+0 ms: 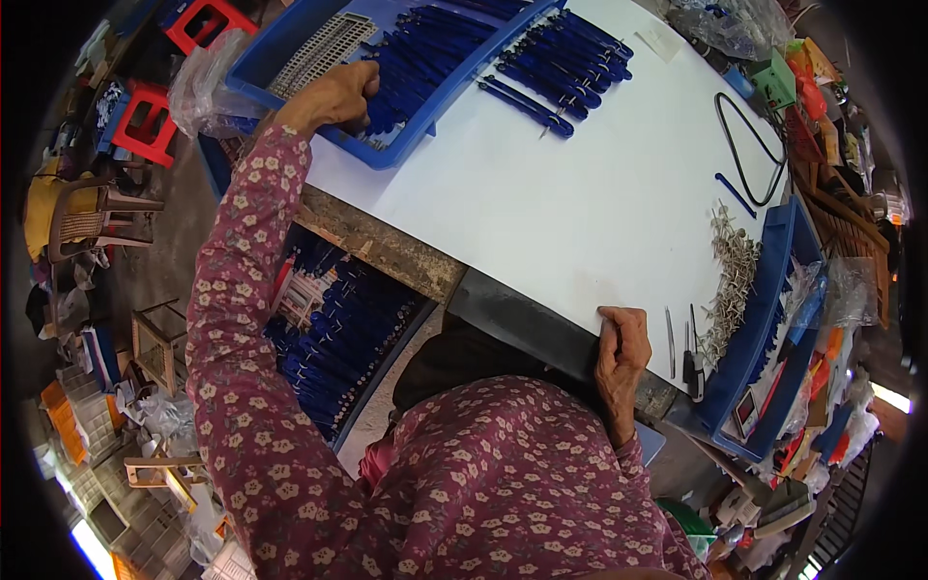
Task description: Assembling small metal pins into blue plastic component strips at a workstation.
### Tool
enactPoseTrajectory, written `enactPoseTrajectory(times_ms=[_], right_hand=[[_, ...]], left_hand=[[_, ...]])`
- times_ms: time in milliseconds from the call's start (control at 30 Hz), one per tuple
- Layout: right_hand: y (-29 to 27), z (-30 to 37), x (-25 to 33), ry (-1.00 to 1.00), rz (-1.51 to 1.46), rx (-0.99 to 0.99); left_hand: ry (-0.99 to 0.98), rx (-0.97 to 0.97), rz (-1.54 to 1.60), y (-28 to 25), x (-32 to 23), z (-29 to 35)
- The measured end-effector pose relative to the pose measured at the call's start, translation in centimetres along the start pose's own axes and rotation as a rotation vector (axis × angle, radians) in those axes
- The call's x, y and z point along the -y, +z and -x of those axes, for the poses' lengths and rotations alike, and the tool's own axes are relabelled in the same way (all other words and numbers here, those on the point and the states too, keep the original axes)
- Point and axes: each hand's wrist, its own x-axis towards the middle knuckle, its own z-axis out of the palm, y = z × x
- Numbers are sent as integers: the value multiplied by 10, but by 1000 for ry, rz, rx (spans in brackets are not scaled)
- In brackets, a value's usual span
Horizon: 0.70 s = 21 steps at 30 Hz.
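My left hand (340,97) reaches into a blue plastic tray (425,121) at the far left of the table. Its fingers are curled down against dark blue strap-like pieces (425,68); what they grip is hidden. A pale plastic grid (319,53) lies in the tray beside my wrist. My right hand (623,362) rests at the table's near edge, fingers loosely bent, thumb a little apart, with nothing seen in it. Right of it lie a thin metal tool (670,343), a dark-handled tool (696,375) and a heap of small metal hooks (730,275).
More blue strap pieces with metal ends (556,63) lie in a row on the white tabletop (512,213). A black loop (749,150) and one blue strap (736,195) lie at the right, near another blue tray (764,387). Below the table, a container holds many blue straps (338,338).
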Motion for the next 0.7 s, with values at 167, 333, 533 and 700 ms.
enactPoseTrajectory(times_ms=[167,333,533,700], right_hand=[[-1,0,1,22,2,12],[0,-2,1,23,0,18],[1,-3,-2,15,10,18],[1,-4,-4,-2,38,13]], left_hand=[[17,14,44,0,-4,3],[-4,180,65,-10,-9,6],[143,122,-97,-15,-7,4],[329,50,-247,-12,-12,2]])
